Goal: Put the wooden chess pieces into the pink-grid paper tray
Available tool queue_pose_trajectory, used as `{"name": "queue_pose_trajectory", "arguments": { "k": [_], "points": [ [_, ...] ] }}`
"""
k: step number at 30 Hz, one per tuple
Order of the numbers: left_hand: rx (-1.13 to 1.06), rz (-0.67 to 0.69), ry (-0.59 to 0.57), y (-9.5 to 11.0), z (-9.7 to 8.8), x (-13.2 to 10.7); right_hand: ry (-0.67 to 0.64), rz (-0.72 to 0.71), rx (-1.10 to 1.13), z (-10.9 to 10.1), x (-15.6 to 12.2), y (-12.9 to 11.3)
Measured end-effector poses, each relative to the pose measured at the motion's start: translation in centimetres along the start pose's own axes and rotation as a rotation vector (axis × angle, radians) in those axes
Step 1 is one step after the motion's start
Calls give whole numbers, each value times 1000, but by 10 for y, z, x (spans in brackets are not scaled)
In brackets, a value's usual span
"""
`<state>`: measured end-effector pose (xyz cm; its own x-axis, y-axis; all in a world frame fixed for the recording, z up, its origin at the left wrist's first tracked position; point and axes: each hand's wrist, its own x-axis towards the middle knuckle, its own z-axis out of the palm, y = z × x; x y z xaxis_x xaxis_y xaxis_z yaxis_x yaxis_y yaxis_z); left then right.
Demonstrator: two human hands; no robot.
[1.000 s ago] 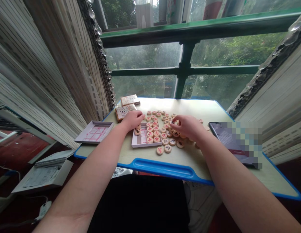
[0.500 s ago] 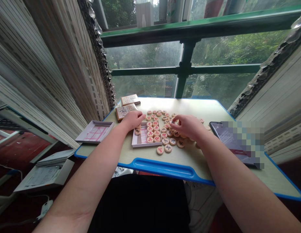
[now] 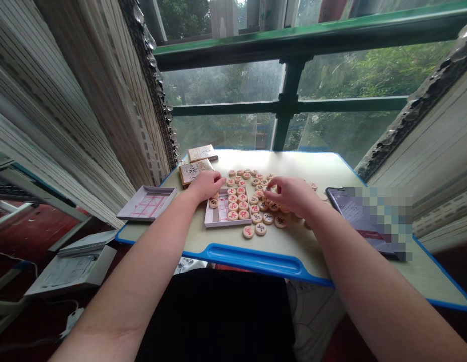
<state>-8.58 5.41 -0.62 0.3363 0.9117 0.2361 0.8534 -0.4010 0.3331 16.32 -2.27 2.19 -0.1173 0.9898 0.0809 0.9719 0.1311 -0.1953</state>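
Over the far left corner of a shallow white box (image 3: 228, 224) rests my left hand (image 3: 207, 185), its fingers curled. What they hold, if anything, is hidden. A dark-marked chess piece (image 3: 213, 203) lies just below that hand at the box's left side. Inside the box, red-marked Chinese chess pieces (image 3: 243, 205) stand in two neat columns. My right hand (image 3: 291, 195) is over the loose pieces (image 3: 268, 218) right of the box, thumb and index finger closed around a Chinese chess piece (image 3: 269, 188). The palm hides some pieces below it.
The box lid (image 3: 148, 202) lies at the table's left edge. Two small patterned boxes (image 3: 195, 172) are at the back left. A phone or tablet (image 3: 363, 221) lies on the right. A blue-rimmed trough (image 3: 256, 259) runs along the front edge. An open white box (image 3: 73, 274) sits low at the left.
Both hands stay in nearly the same place. The view has shifted slightly; no piece has clearly moved.
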Motion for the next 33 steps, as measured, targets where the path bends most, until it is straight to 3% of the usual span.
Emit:
{"name": "queue_pose_trajectory", "arguments": {
  "k": [24, 33],
  "points": [
    [-31, -4, 5, -1, -1, 0, 14, -29, 22, 2, 1, 3],
    [-81, -19, 150, 5, -7, -2, 53, -105, 93, -1, -6, -6]
  ]
}}
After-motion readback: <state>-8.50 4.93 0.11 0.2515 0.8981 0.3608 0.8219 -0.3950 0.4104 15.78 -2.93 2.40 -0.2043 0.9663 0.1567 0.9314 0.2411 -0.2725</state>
